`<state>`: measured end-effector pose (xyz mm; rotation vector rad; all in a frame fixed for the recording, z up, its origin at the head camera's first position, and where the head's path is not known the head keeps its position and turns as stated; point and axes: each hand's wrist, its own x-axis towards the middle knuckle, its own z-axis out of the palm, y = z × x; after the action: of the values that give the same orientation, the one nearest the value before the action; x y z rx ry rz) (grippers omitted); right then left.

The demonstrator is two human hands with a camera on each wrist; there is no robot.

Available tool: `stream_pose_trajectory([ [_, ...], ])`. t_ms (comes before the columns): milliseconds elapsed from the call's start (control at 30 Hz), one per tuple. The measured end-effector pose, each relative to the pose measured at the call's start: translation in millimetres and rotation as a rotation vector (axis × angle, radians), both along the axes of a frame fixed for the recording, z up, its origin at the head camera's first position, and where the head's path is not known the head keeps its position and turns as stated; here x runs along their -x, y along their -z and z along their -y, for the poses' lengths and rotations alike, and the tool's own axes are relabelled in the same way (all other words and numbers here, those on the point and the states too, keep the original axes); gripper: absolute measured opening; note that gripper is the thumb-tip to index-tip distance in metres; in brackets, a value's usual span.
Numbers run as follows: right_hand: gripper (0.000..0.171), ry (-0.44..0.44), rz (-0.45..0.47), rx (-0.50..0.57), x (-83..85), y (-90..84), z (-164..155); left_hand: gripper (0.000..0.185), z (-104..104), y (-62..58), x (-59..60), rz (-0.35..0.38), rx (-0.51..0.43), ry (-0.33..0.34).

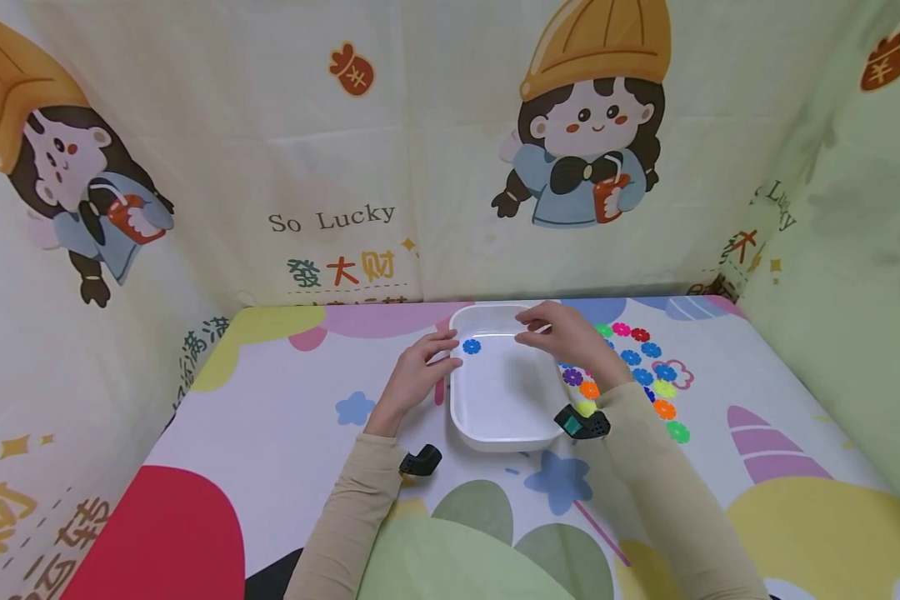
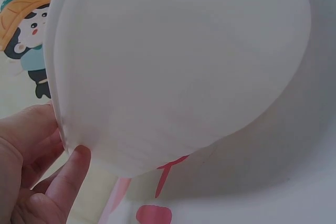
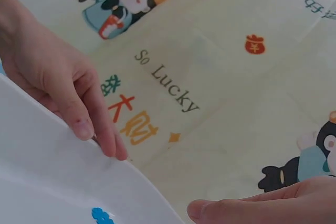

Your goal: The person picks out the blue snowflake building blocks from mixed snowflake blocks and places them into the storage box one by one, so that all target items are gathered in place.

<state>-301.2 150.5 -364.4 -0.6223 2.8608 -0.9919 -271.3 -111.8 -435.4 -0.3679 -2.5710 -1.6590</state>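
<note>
White rectangular plastic tray is being steadied by the left hand gripping its rim; relaxed right hand is hovering above one blue flower-shaped disc inside.

Counter wears a bright cartoon-print cover; a white tray sits mid-counter, and coloured flower-shaped discs lie scattered just right of it.
</note>
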Motion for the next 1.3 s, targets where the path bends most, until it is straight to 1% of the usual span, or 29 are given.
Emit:
stream_pose_trajectory([
  [200,0.045,0.054,-0.019,-0.003,-8.6,2.4,-32.8,0.039,-0.2,0.7,0.4,-0.007,0.000,0.004],
  [333,0.045,0.080,-0.044,-0.024,-11.7,7.2,-54.5,0.040,0.2,1.0,0.6,-0.009,0.001,0.010],
  [467,0.045,0.116,-0.044,-0.046,-13.2,13.4,-74.4,0.040,0.7,0.5,0.5,-0.006,0.005,0.001],
  [600,0.046,0.165,-0.015,-0.054,-13.1,23.2,-95.2,0.039,0.4,-0.7,0.4,-0.005,0.005,-0.005],
  [700,0.048,0.214,0.025,-0.060,-13.3,31.6,-110.5,0.039,-0.1,-0.8,0.3,-0.005,0.000,0.001],
  [867,0.049,0.266,0.068,-0.098,-13.0,43.5,-131.6,0.039,-0.5,-0.7,0.3,0.006,-0.001,-0.005],
  [1000,0.050,0.303,0.099,-0.119,-14.3,48.5,-145.8,0.038,-0.4,-1.4,0.7,0.004,-0.015,-0.005],
  [1133,0.051,0.320,0.105,-0.129,-15.7,50.8,-158.9,0.038,-0.4,-1.6,1.1,0.006,-0.019,-0.005],
  [1300,0.052,0.330,0.135,-0.104,-20.0,54.7,-172.0,0.038,-1.0,-1.5,0.3,0.014,-0.011,-0.006],
])
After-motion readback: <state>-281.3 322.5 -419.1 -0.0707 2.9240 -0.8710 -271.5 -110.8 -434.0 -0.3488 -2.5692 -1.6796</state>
